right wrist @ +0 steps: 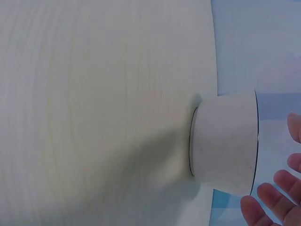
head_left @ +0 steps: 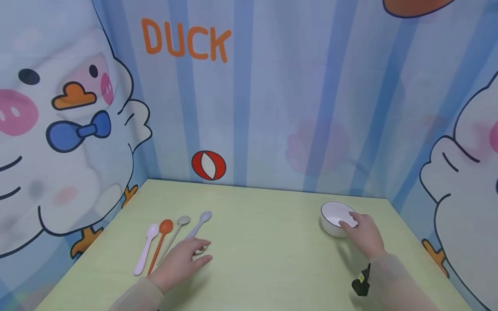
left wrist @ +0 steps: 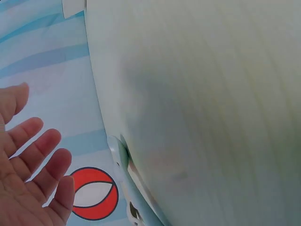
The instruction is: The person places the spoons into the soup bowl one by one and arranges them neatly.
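Note:
On the left of the table, a pink spoon [head_left: 152, 231], an orange spoon [head_left: 166, 226], a grey spoon [head_left: 183, 220] and a lavender spoon [head_left: 205, 216] lie side by side. My left hand [head_left: 179, 262] hovers over their lower ends, fingers spread and holding nothing. Part of another pale utensil [head_left: 201, 250] shows between its thumb and fingers; the rest is hidden. At the right stands a white bowl [head_left: 331, 228] with a dark rim, upright. My right hand [head_left: 365, 236] is at its near right rim; in the right wrist view its relaxed fingers [right wrist: 277, 200] are beside the bowl, not gripping it.
The pale yellow table [head_left: 268, 250] ends at a blue striped curtain [head_left: 268, 108] printed with ducks, which hangs behind and at both sides. A small black device [head_left: 362, 283] is at the right wrist.

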The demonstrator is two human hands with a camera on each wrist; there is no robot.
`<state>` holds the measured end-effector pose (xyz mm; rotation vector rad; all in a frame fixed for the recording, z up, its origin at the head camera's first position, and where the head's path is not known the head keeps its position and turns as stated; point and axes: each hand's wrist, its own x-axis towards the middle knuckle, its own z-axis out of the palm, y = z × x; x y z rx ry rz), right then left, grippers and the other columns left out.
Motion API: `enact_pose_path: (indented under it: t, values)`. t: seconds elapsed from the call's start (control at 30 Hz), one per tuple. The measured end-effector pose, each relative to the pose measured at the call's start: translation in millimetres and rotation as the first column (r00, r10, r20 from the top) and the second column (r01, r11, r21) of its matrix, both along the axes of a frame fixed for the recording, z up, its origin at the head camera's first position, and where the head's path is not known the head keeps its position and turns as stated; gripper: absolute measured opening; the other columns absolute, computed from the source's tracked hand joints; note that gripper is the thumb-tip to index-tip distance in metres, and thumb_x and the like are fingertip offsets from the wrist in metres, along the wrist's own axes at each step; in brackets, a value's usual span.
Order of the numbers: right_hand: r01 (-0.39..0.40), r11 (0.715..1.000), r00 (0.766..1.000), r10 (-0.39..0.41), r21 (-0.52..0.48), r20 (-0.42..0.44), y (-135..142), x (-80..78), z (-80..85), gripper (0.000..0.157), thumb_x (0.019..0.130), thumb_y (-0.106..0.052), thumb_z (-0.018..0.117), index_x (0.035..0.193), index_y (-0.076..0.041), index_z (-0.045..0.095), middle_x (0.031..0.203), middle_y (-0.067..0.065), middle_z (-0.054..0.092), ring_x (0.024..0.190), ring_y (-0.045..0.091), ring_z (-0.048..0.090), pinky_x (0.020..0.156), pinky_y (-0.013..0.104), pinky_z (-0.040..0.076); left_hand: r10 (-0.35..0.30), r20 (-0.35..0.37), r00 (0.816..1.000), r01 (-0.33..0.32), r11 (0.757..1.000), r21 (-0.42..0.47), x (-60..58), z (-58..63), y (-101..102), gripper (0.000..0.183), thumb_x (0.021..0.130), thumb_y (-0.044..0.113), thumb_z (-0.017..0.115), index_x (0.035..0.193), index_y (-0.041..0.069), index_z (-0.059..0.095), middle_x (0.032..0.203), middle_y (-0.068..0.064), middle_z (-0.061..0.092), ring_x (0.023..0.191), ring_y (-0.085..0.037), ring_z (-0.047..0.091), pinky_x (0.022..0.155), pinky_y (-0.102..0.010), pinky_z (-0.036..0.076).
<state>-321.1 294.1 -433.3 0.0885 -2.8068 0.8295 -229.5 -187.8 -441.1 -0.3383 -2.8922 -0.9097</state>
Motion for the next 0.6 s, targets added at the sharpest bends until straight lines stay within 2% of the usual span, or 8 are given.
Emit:
enact_pose_path:
  t: [0.17, 0.23, 0.33, 0.43, 0.5, 0.6]
  values:
    - [0.057, 0.996, 0.998, -0.054, -0.072, 0.043, 5.4, -8.2, -8.3, 0.078, 0.094, -0.048, 0.055, 0.14, 0.013, 0.036, 0.135, 0.039, 0.034, 0.121, 0.05, 0.04, 0.098, 0.062, 0.034, 0.041, -0.007, 0.999, -0.041, 0.999, 0.014, -0.3, -4.2, -4.6, 0.033, 0.086, 0.027, 0.072, 0.116, 0.013, 0.068, 0.105, -0.001, 0.067, 0.095, -0.018, 0.063, 0.084, -0.041, 0.05]
    - [0.083, 0.989, 0.994, -0.073, -0.121, 0.08, 7.1, -11.2, -10.3, 0.083, 0.093, -0.051, 0.054, 0.142, 0.012, 0.032, 0.139, 0.039, 0.027, 0.129, 0.053, 0.028, 0.103, 0.063, 0.027, 0.052, -0.016, 0.999, -0.051, 0.998, 0.024, 0.4, -5.6, -7.2, 0.031, 0.086, 0.024, 0.072, 0.114, 0.011, 0.068, 0.103, -0.002, 0.067, 0.093, -0.019, 0.063, 0.083, -0.041, 0.05]
    - [0.113, 0.975, 0.984, -0.082, -0.194, 0.158, 9.3, -14.5, -10.9, 0.088, 0.093, -0.053, 0.054, 0.145, 0.012, 0.025, 0.145, 0.038, 0.022, 0.135, 0.052, 0.02, 0.107, 0.062, 0.021, 0.075, -0.017, 0.997, -0.074, 0.997, 0.015, 0.3, -8.3, -11.9, 0.029, 0.086, 0.022, 0.072, 0.112, 0.009, 0.069, 0.1, -0.003, 0.065, 0.09, -0.019, 0.061, 0.082, -0.041, 0.05]
    - [0.141, 0.945, 0.964, -0.063, -0.296, 0.258, 10.5, -16.3, -10.3, 0.093, 0.093, -0.053, 0.052, 0.149, 0.01, 0.012, 0.151, 0.035, 0.013, 0.137, 0.051, 0.016, 0.109, 0.06, 0.02, 0.104, 0.003, 0.995, -0.104, 0.995, -0.008, -2.6, -11.3, -17.3, 0.028, 0.086, 0.021, 0.072, 0.11, 0.008, 0.069, 0.1, -0.005, 0.064, 0.091, -0.019, 0.06, 0.083, -0.043, 0.049]
    - [0.169, 0.915, 0.946, -0.046, -0.367, 0.32, 11.0, -17.0, -9.9, 0.095, 0.094, -0.054, 0.051, 0.15, 0.007, 0.003, 0.153, 0.034, 0.006, 0.136, 0.052, 0.019, 0.108, 0.057, 0.025, 0.121, 0.013, 0.993, -0.12, 0.992, -0.033, -5.6, -13.2, -21.0, 0.029, 0.085, 0.022, 0.072, 0.11, 0.008, 0.069, 0.101, -0.006, 0.064, 0.093, -0.02, 0.06, 0.083, -0.044, 0.049]
    - [0.199, 0.863, 0.93, -0.017, -0.465, 0.366, 11.2, -18.9, -10.0, 0.097, 0.095, -0.052, 0.05, 0.15, 0.002, -0.007, 0.154, 0.032, -0.001, 0.136, 0.051, 0.021, 0.105, 0.055, 0.033, 0.143, 0.011, 0.99, -0.141, 0.987, -0.079, -10.5, -14.7, -26.1, 0.031, 0.084, 0.021, 0.074, 0.11, 0.006, 0.068, 0.102, -0.008, 0.064, 0.094, -0.023, 0.06, 0.082, -0.044, 0.049]
